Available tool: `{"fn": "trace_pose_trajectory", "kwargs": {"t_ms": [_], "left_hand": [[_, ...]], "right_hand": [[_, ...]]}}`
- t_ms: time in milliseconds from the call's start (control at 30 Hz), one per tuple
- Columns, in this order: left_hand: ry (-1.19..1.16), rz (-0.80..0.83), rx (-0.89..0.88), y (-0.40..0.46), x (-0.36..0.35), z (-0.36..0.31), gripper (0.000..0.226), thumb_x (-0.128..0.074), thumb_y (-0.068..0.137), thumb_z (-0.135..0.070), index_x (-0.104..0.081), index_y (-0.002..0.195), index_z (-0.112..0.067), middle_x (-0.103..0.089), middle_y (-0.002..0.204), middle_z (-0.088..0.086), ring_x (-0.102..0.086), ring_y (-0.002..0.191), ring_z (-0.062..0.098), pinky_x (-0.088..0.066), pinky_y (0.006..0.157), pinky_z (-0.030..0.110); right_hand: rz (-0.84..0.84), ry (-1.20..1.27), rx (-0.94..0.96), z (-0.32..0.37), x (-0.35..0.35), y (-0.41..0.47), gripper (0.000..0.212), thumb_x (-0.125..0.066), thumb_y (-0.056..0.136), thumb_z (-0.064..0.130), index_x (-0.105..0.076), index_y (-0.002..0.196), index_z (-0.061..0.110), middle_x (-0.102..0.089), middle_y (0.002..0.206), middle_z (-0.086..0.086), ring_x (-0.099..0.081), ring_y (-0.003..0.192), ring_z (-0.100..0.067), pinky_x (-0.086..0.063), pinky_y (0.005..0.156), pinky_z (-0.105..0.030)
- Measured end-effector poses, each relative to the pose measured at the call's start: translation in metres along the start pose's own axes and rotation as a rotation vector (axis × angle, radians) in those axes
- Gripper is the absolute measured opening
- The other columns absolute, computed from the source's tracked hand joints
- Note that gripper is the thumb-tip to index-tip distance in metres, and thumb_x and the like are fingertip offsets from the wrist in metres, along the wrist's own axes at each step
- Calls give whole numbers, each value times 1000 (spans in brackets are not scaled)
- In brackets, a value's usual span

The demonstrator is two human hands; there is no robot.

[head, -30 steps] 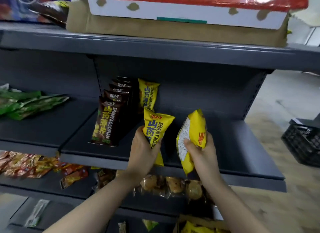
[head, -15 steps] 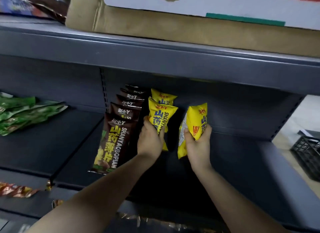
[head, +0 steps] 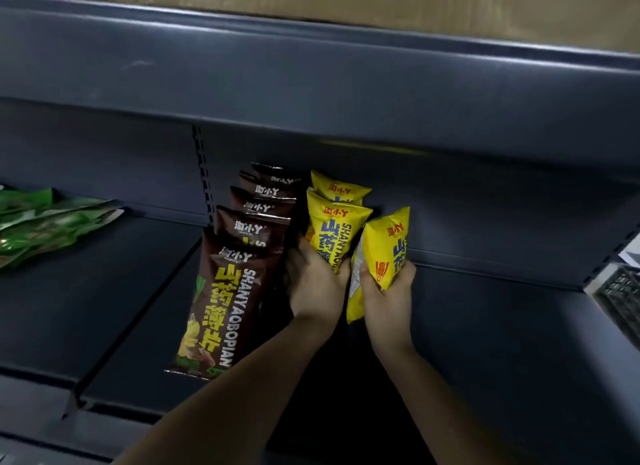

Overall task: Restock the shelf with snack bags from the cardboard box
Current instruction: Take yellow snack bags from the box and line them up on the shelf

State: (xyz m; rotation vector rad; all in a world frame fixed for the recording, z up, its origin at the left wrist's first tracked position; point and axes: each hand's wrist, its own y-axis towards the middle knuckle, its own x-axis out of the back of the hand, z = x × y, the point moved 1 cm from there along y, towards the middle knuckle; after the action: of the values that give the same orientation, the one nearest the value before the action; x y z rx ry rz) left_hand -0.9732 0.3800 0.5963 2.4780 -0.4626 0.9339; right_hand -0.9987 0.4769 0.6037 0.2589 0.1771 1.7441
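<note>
You stand in a shop aisle: dark metal shelving (head: 485, 326) carries rows of brown snack bags (head: 221, 309), yellow snack bags (head: 332, 232) and green packets (head: 41, 225).

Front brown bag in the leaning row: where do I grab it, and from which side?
Pinch the front brown bag by its crimped top edge, or across its upper half, coming from the open shelf on its left. It leans back on the brown bags behind, and the left hand crowds its right side. This is a judgement, not a certainty.
</note>
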Motion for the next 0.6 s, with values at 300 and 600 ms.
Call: {"fn": "trace_pose_trajectory", "kwargs": {"t_ms": [300,600], "left_hand": [[93,-45,-244,-19,14,4,94,-60,82,-45,-12,147,4,-34,144,22,-38,133,35,-39,104,40],[381,-120,-696,-7,5,14,69,-27,94,-42,-12,148,-3,-15,155,20,-16,144,29,-33,108,50]], "right_hand": [[-16,5,-15,0,0,3,32,-66,86,20,-44,110,19,-58,98,6,-57,86,-9,-40,75,-21],[-81,45,-15,-4,2,4,31,-66,86,21,-44,108,18,-59,96,7,-57,84,-1,-39,65,-1]]}}
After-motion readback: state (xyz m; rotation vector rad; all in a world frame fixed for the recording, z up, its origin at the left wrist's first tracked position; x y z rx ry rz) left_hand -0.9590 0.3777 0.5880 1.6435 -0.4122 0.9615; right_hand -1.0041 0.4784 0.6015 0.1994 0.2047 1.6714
